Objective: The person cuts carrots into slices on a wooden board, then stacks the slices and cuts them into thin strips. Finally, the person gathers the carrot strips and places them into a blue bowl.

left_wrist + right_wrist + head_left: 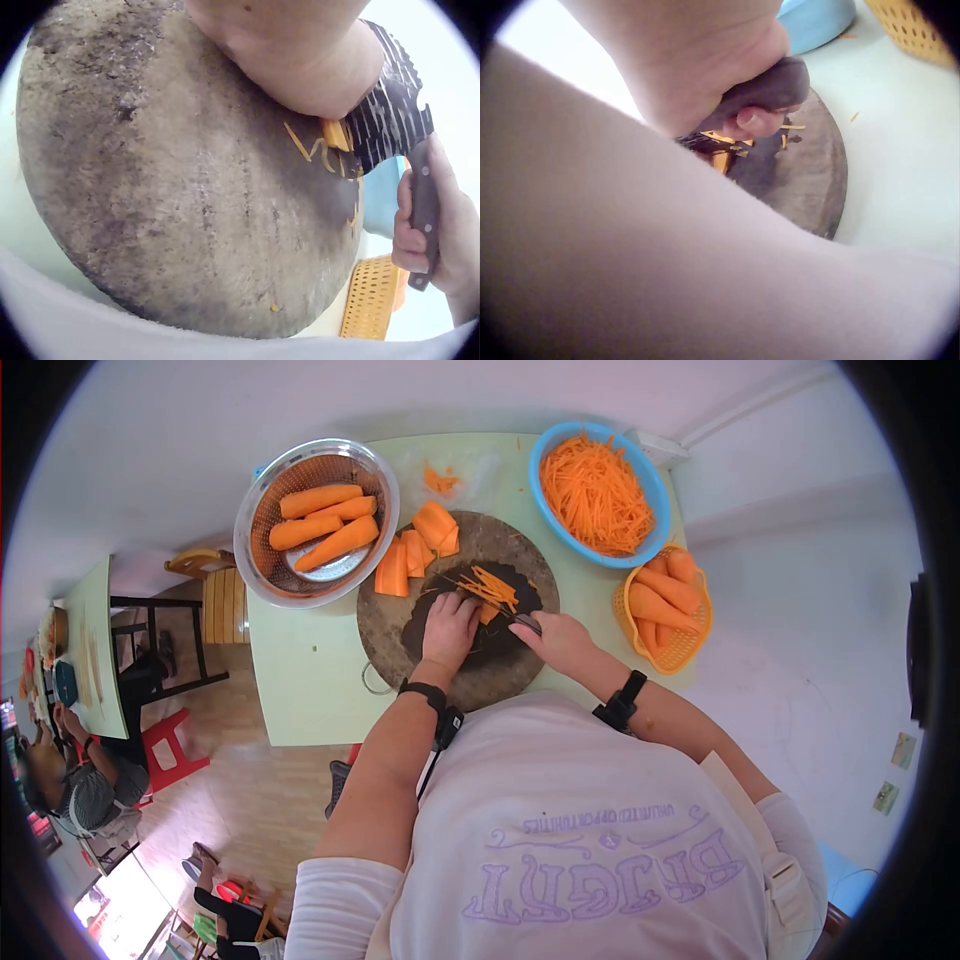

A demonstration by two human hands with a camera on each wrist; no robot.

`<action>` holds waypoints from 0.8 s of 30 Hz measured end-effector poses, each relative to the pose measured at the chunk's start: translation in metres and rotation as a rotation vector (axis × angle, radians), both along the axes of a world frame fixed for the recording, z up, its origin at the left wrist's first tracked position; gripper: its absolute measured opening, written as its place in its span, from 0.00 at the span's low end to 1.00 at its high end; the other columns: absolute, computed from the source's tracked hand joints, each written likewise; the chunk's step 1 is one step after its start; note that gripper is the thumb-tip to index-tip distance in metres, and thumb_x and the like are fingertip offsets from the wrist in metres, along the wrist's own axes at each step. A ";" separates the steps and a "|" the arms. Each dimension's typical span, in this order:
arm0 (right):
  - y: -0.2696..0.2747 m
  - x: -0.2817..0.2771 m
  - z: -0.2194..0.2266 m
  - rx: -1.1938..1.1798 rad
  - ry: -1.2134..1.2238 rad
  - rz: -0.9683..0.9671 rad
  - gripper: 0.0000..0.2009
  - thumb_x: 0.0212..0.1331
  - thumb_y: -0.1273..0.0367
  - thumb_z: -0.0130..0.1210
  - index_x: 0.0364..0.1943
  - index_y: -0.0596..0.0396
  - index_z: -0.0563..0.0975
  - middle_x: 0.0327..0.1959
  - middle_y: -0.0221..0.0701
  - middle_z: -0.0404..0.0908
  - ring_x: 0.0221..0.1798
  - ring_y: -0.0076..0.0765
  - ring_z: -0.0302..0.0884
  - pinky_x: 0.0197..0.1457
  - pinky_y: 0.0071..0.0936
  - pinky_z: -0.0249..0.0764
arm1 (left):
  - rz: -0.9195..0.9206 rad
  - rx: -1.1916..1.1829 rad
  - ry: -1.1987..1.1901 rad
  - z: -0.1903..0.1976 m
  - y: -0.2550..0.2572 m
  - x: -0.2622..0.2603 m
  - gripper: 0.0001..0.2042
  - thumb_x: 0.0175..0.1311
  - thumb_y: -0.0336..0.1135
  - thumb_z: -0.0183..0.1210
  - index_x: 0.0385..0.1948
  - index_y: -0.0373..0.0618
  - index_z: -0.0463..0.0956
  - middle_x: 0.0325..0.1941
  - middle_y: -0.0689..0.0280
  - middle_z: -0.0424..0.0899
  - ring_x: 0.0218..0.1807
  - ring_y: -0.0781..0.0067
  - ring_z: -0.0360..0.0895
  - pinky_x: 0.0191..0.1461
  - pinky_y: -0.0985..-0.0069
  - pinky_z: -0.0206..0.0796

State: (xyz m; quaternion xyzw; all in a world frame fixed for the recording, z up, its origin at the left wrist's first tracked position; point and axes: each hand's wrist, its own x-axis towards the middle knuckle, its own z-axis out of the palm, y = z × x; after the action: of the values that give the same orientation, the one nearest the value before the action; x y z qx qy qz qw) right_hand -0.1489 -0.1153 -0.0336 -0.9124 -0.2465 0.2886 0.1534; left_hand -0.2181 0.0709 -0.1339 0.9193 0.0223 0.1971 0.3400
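My right hand grips the dark handle of a kitchen knife. In the left wrist view the broad, streaked blade stands beside a carrot piece. My left hand holds that piece down on the round chopping board, fingers bent over it and close to the blade; its fingertips are mostly hidden. Just beyond the knife lie cut carrot strips on the dark wet middle of the board. Flat carrot slices rest at the board's far left edge.
A metal colander with several peeled carrots stands at the back left. On the right are a blue basin of shredded carrot and a yellow basket of whole carrots. Carrot scraps lie behind the board. Another person sits far left.
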 end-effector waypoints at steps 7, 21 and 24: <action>-0.023 -0.003 0.014 0.033 0.167 -0.170 0.28 0.65 0.44 0.45 0.33 0.60 0.78 0.32 0.47 0.81 0.37 0.58 0.77 0.41 0.45 0.72 | -0.014 -0.009 -0.019 -0.002 0.000 0.001 0.07 0.54 0.29 0.62 0.34 0.45 0.78 0.40 0.62 0.78 0.45 0.56 0.75 0.50 0.65 0.70; -0.021 -0.010 0.018 0.034 0.024 -0.048 0.27 0.65 0.45 0.47 0.35 0.58 0.79 0.30 0.47 0.81 0.37 0.58 0.79 0.40 0.47 0.74 | -0.012 0.019 -0.021 -0.004 0.000 0.000 0.07 0.53 0.28 0.63 0.34 0.43 0.78 0.40 0.61 0.78 0.46 0.56 0.74 0.51 0.65 0.70; -0.019 -0.009 0.019 0.016 0.031 -0.039 0.27 0.65 0.45 0.47 0.35 0.57 0.79 0.30 0.46 0.82 0.37 0.57 0.79 0.40 0.47 0.74 | -0.010 0.013 -0.015 -0.002 0.000 0.000 0.07 0.53 0.28 0.63 0.34 0.43 0.78 0.40 0.61 0.78 0.45 0.56 0.74 0.51 0.65 0.70</action>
State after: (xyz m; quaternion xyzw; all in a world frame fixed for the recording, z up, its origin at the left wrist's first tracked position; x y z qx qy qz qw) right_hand -0.1582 -0.1346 -0.0146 -0.9111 -0.2285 0.2977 0.1703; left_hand -0.2179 0.0708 -0.1362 0.9201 0.0141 0.2024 0.3350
